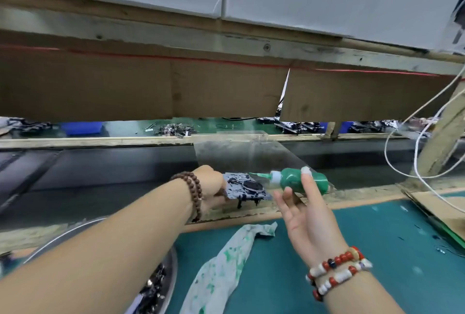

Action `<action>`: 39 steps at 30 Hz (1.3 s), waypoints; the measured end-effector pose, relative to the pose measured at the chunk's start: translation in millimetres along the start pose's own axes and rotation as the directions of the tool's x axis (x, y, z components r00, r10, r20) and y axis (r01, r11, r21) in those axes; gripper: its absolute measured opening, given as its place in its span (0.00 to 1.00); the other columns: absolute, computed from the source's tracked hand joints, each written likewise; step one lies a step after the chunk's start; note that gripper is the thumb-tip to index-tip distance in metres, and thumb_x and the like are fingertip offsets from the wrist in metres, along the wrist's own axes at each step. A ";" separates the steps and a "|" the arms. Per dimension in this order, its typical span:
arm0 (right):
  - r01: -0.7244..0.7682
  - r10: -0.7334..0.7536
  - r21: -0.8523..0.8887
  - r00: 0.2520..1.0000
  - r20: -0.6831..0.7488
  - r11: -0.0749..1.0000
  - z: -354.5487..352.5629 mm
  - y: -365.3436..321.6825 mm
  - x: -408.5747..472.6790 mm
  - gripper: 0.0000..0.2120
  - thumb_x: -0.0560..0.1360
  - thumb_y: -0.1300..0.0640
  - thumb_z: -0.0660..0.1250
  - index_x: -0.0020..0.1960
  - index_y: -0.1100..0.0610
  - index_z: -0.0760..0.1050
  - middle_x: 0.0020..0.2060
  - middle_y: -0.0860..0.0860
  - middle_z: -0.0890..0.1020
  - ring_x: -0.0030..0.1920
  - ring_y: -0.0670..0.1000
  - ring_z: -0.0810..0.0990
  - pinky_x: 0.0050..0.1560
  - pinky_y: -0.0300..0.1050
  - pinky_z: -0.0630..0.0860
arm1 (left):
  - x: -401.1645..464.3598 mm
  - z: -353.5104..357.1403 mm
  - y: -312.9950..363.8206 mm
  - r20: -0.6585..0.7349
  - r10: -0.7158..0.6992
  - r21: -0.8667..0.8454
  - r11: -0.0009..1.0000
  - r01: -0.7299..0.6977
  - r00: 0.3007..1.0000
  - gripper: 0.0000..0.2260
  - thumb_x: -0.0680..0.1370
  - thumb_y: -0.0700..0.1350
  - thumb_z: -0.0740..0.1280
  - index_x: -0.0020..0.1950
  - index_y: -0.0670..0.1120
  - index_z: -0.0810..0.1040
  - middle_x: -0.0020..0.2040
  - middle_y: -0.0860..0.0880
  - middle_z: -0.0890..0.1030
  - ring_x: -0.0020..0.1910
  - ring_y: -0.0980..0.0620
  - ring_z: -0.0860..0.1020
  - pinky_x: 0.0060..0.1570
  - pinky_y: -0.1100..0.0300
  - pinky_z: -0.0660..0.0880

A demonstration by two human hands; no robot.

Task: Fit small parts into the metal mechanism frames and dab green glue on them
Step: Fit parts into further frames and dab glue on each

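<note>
My left hand (211, 187) grips the left edge of a metal mechanism frame (247, 186) and holds it out over the wooden rail at the bench's far edge. The frame is flat, grey-blue, with a dark round wheel on top and small black legs below. My right hand (304, 210) holds a green glue bottle (302, 180) on its side, between a taped fingertip on top and the thumb beneath. The bottle's white collar and green nozzle point left, the tip just over the frame's right part.
A green-stained white rag (226, 263) lies on the teal mat (377, 250). A round metal tray (161, 286) of small dark parts sits at the lower left. A dark conveyor belt (100, 172) runs behind the rail. White cables (412, 162) hang at the right beside a wooden post.
</note>
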State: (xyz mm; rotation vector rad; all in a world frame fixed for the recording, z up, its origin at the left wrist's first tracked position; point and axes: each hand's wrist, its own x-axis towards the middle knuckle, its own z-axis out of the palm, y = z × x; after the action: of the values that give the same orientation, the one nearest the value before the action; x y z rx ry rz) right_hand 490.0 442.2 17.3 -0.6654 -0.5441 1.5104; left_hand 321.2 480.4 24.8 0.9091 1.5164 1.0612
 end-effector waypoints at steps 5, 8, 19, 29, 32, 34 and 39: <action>0.012 -0.012 -0.021 1.000 -0.001 1.000 -10.5 4.2 21.8 0.09 0.73 0.52 0.67 0.47 0.57 0.74 0.31 0.49 0.80 0.27 0.43 0.78 0.35 0.40 0.81 | 33.5 10.6 17.6 -0.048 0.016 -0.333 0.943 -0.031 0.999 0.22 0.80 0.33 0.56 0.73 0.44 0.57 0.63 0.39 0.70 0.50 0.45 0.77 0.42 0.54 0.78; 0.033 -0.033 -0.053 0.999 0.008 0.998 -20.8 1.4 22.4 0.10 0.72 0.51 0.68 0.47 0.57 0.75 0.33 0.50 0.80 0.27 0.44 0.78 0.34 0.39 0.80 | 43.9 15.0 10.6 -0.152 0.131 0.186 0.977 -0.102 0.980 0.26 0.82 0.44 0.53 0.76 0.49 0.43 0.74 0.40 0.56 0.62 0.41 0.74 0.60 0.50 0.72; -0.020 0.018 -0.028 0.997 -0.073 0.999 -41.2 -8.4 -45.7 0.07 0.75 0.54 0.66 0.43 0.57 0.74 0.32 0.51 0.77 0.25 0.43 0.76 0.32 0.39 0.80 | -81.9 22.6 -49.8 0.139 0.475 0.852 0.390 -0.349 0.869 0.12 0.76 0.36 0.57 0.56 0.46 0.74 0.57 0.46 0.75 0.57 0.48 0.73 0.54 0.60 0.67; -0.206 0.207 0.026 0.963 -0.170 0.978 -40.3 28.1 -118.8 0.08 0.76 0.55 0.65 0.41 0.58 0.72 0.34 0.53 0.73 0.27 0.48 0.70 0.27 0.41 0.79 | -186.1 16.4 -130.3 0.081 0.392 0.973 0.168 -0.158 0.916 0.18 0.76 0.35 0.57 0.64 0.45 0.62 0.65 0.46 0.65 0.62 0.46 0.65 0.60 0.55 0.64; -0.234 0.233 0.010 0.962 -0.144 0.972 -41.2 35.6 -131.4 0.08 0.76 0.55 0.65 0.42 0.58 0.72 0.34 0.53 0.74 0.25 0.47 0.71 0.29 0.41 0.80 | -192.1 9.9 -133.6 0.029 0.443 0.889 0.399 -0.226 0.896 0.13 0.78 0.42 0.59 0.62 0.51 0.67 0.62 0.51 0.69 0.60 0.50 0.68 0.59 0.60 0.64; -0.237 0.235 0.010 0.960 -0.149 0.972 -42.5 39.8 -138.5 0.08 0.76 0.55 0.66 0.41 0.58 0.73 0.33 0.53 0.75 0.25 0.47 0.71 0.29 0.41 0.80 | -195.3 6.6 -134.7 -0.016 0.453 0.833 0.499 -0.239 0.891 0.13 0.77 0.48 0.63 0.60 0.50 0.68 0.59 0.52 0.68 0.58 0.53 0.71 0.59 0.63 0.65; -0.230 0.227 -0.004 0.962 -0.153 0.973 -46.8 40.7 -150.3 0.08 0.76 0.55 0.66 0.42 0.59 0.74 0.34 0.53 0.76 0.28 0.48 0.71 0.29 0.41 0.80 | -200.1 9.0 -135.1 -0.154 0.408 0.809 0.574 -0.122 0.900 0.14 0.77 0.52 0.64 0.56 0.45 0.68 0.56 0.49 0.64 0.53 0.51 0.74 0.53 0.64 0.67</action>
State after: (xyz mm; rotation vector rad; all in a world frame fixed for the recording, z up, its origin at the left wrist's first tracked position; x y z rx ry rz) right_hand 492.7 287.4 -32.5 -0.8759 -0.3769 1.6537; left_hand 364.1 251.7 -40.8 1.6930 2.2574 0.7346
